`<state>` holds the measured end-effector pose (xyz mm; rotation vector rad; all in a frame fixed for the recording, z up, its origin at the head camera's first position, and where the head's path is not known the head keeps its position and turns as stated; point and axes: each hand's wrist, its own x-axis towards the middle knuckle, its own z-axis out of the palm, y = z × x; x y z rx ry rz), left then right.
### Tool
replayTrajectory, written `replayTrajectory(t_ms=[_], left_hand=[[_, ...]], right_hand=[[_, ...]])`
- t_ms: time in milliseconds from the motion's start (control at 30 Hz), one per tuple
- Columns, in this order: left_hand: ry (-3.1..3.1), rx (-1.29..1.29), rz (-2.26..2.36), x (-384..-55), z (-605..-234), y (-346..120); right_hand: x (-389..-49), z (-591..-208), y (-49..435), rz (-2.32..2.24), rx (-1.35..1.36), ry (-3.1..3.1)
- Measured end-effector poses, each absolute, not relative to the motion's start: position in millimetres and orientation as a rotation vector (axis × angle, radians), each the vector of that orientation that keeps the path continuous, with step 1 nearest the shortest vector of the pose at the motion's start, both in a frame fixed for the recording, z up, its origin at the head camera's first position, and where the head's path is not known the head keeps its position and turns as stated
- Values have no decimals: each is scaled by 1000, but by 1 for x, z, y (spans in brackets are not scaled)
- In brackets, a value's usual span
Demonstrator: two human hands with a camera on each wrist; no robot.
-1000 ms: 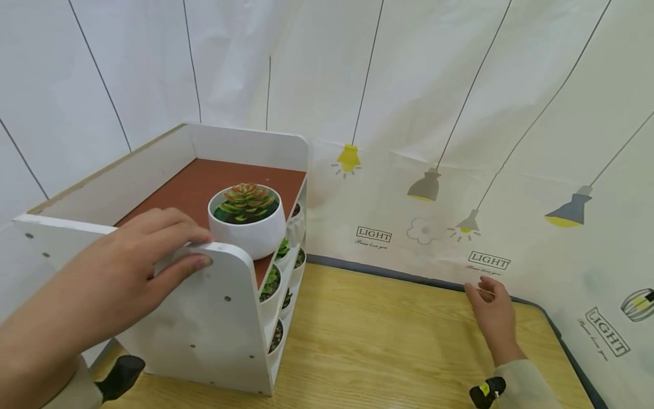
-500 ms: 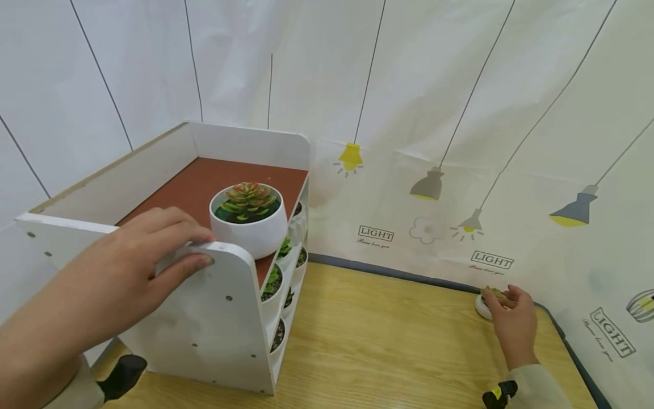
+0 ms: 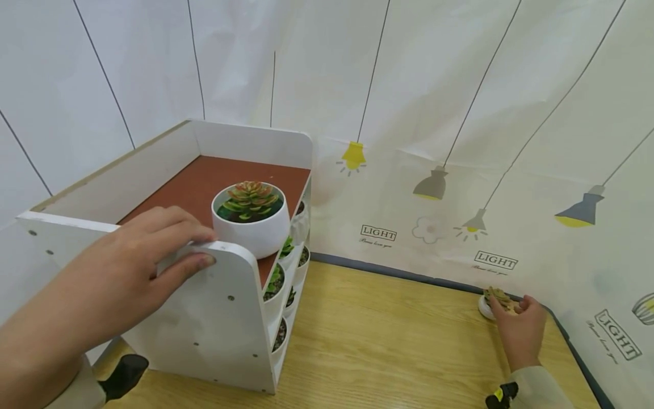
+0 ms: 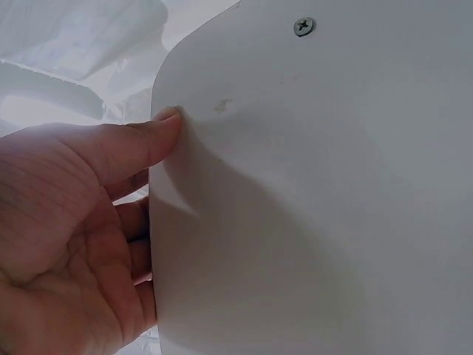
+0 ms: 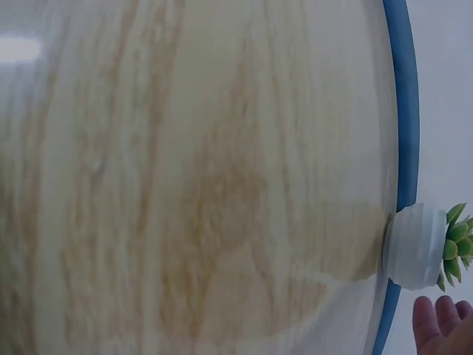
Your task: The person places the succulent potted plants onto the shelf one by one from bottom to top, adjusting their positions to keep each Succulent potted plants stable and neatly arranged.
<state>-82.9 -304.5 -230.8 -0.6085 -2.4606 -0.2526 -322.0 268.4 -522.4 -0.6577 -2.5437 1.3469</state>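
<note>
My left hand [image 3: 138,267] grips the top edge of the side panel [image 4: 310,192] of a white shelf unit [image 3: 189,324], thumb on its outer face and fingers over the edge. Close by its fingertips, a pink-tipped succulent in a round white pot [image 3: 250,230] stands on the shelf's reddish-brown top board [image 3: 204,179]. Far right, a small green succulent in a white ribbed pot [image 5: 415,246] stands at the table's back edge. My right hand [image 3: 523,329] is beside it with nothing gripped; its fingertips [image 5: 425,318] are just off the pot in the right wrist view.
Several more potted succulents [image 3: 276,281] fill the shelf's lower tiers, facing right. The light wooden table [image 3: 388,335] has a dark edge strip [image 3: 378,272] against a white backdrop [image 3: 434,85] printed with lamps.
My right hand has moved to the right, bringing the small potted succulent that it hid into sight. That pot stays put at the back edge. My left hand keeps its grip.
</note>
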Motion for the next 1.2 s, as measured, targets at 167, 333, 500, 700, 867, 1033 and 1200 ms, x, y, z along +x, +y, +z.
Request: replayTrajectory(t_ms=[167, 333, 500, 700, 867, 1033, 1200], left_hand=[[-2460, -609, -253, -83, -231, -305], [-2457, -619, -255, -84, -231, -305], [-2458, -625, -256, -83, -231, -305], [-2447, -651, -251, -84, -231, -305], [-2444, -652, -255, -84, -231, -305], [-2449, -633, -261, -83, -231, -305], [-2440, -648, -269, -84, -232, -305]], right_hand=[[-322, -530, 271, 1382, -651, -2620], [-325, -539, 272, 1443, -744, -2643], [-326, -544, 272, 1504, -814, -2626], [-330, -551, 276, 1512, -783, -2632], [-335, -555, 279, 1519, -730, -2649], [-339, -556, 281, 1480, -655, -2684], [-338, -561, 281, 1475, -674, -2656]])
